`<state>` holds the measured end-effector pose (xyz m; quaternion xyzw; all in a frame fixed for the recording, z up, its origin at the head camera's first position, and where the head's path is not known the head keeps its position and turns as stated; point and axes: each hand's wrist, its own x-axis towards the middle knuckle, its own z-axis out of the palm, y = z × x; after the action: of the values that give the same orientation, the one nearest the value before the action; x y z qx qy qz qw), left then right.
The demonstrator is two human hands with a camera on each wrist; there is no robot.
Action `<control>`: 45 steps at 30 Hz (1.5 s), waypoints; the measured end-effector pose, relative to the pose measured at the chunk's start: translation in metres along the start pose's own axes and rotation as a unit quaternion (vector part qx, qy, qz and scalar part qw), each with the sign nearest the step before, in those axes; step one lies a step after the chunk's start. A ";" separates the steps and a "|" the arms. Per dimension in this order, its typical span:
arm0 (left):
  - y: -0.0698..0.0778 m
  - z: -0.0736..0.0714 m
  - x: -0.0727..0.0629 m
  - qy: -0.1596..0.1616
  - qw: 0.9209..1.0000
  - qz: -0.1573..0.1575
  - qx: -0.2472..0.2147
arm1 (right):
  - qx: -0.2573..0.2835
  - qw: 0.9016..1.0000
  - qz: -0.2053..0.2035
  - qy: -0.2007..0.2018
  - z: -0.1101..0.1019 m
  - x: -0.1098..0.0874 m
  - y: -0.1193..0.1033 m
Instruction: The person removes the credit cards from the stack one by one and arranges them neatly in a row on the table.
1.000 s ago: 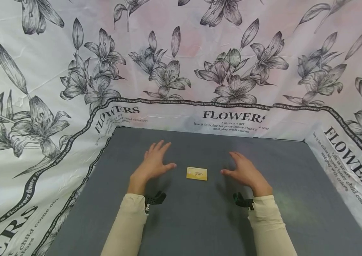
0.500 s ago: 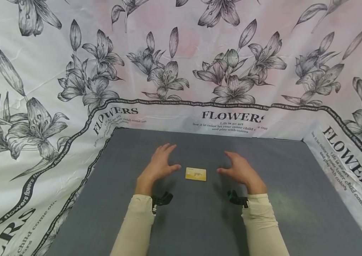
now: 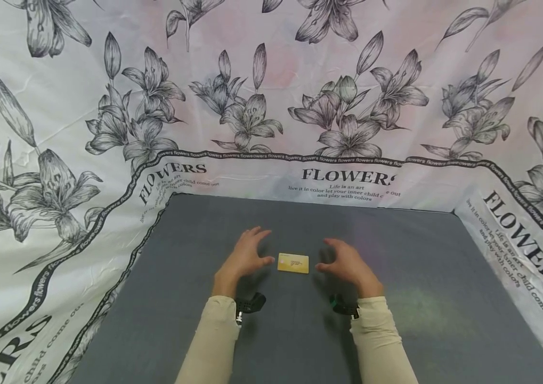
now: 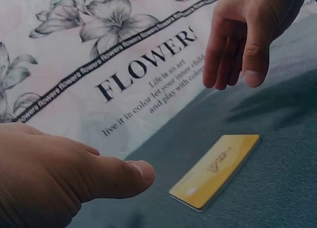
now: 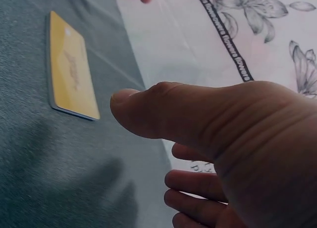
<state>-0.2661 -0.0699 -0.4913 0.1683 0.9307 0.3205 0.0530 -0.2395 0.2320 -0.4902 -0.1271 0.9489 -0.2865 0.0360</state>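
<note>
Card [image 3: 293, 263], yellow, lying flat on the grey table [image 3: 300, 341] between my left hand [image 3: 244, 258] and my right hand [image 3: 348, 264], both spread, near it but apart.

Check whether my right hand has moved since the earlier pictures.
Yes. In the head view, the right hand has shifted left, nearer the unmoved card.

Gray tabletop [image 3: 444, 277], yellow printed card [image 3: 293, 263] flat on it, long edges running nine to three o'clock in the head view
</note>
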 end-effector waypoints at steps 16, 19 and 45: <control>-0.028 0.043 0.016 0.015 1.000 0.022 -0.002 | -0.005 1.000 -0.011 0.003 0.031 0.011 -0.002; -0.040 0.055 0.024 0.013 1.000 0.021 -0.011 | -0.005 1.000 -0.003 0.001 0.035 0.011 -0.003; -0.026 0.070 0.015 0.020 1.000 0.000 0.009 | -0.015 1.000 0.008 0.022 0.051 0.011 -0.006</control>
<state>-0.2732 -0.0432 -0.5617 0.1621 0.9346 0.3149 0.0331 -0.2417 0.1970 -0.5296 -0.1141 0.9546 -0.2746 0.0153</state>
